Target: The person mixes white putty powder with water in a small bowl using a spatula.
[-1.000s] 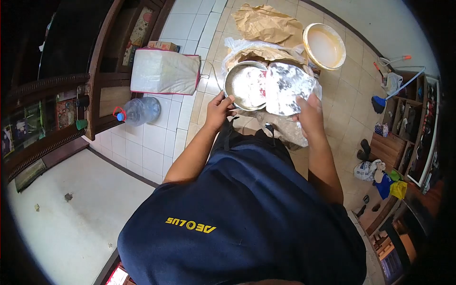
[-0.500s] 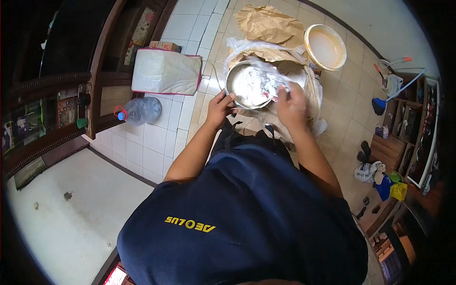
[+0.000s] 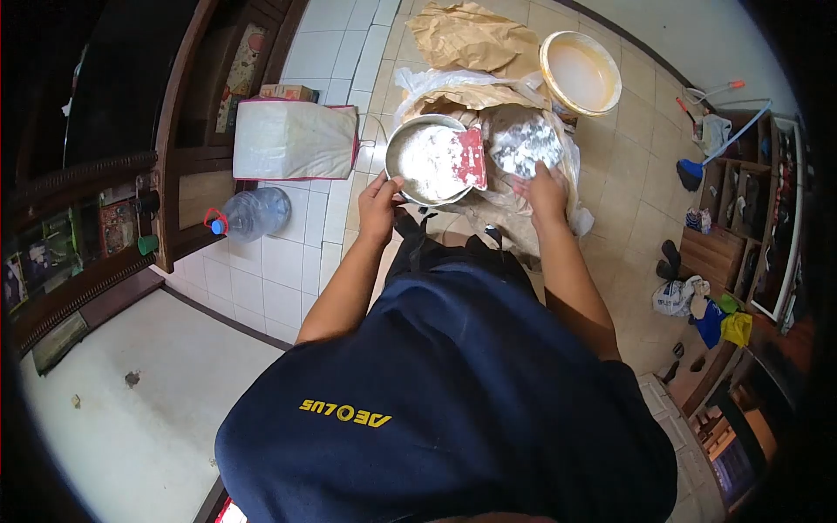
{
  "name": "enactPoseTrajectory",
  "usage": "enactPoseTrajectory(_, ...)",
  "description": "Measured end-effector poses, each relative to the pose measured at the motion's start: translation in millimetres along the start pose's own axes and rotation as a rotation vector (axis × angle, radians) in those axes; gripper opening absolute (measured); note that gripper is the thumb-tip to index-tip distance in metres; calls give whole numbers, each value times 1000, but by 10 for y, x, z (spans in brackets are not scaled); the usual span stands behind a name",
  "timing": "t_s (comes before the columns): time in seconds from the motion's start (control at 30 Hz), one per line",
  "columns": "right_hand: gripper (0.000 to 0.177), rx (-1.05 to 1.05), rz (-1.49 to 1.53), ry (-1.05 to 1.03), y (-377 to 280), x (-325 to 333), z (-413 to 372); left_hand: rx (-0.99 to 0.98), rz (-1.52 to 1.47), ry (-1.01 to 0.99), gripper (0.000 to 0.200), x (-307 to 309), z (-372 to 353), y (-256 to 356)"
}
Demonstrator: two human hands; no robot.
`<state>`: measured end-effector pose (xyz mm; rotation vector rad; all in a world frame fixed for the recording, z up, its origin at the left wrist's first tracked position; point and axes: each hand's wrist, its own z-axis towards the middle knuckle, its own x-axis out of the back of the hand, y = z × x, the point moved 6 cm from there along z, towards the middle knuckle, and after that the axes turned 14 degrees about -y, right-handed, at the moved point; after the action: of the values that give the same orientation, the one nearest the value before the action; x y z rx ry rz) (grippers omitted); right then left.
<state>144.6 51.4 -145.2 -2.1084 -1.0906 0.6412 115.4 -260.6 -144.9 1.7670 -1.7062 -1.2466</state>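
My left hand [image 3: 378,207] grips the near-left rim of a round metal pan [image 3: 390,166], thumb over the edge. White powder [image 3: 427,164] covers much of the pan's inside. A flat red scraper [image 3: 470,159], smeared with white, lies across the pan's right side. To the right, my right hand [image 3: 545,192] is closed on the near end of a crumpled, clear plastic bag [image 3: 526,142] marked with white powder. That bag is over an opened brown paper sack [image 3: 488,196] with a plastic liner; the fingertips are partly hidden.
A white bucket [image 3: 581,74] of cloudy liquid stands beyond the sack, beside crumpled brown paper [image 3: 471,37]. At left are a water jug [image 3: 257,214], a covered box [image 3: 294,139] and a wooden cabinet [image 3: 196,187]. Shelves [image 3: 737,218] with shoes line the right.
My right hand has moved the plastic bag from over the pan rightward to above the sack. The red scraper now shows plainly on the pan. My left hand still holds the rim.
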Motion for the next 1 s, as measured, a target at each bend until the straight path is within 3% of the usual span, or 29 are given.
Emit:
enactPoseTrajectory(0.07, 29, 121, -548, 94, -49, 49, 328, 4, 2, 10, 42, -10, 36, -21)
enactPoseTrajectory(0.1, 29, 118, -548, 93, -84, 48, 353, 10, 5, 25, 42, 5, 33, -37)
enactPoseTrajectory(0.17, 27, 346, -1280, 310, -448, -92, 219, 6, 15, 16, 42, -33, 8, 7)
enactPoseTrajectory(0.73, 26, 163, -1308, 284, -662, -144, 502, -24, -50, -13, 34, -98, 79, -6)
enactPoseTrajectory(0.8, 27, 245, -1403, 248, -709, -212, 478, -29, -50, -16, 33, -84, 98, -16)
enactPoseTrajectory(1.0, 27, 201, -1601, 105, -735, -310, 744, -27, -56, -21, 33, -129, 42, -9)
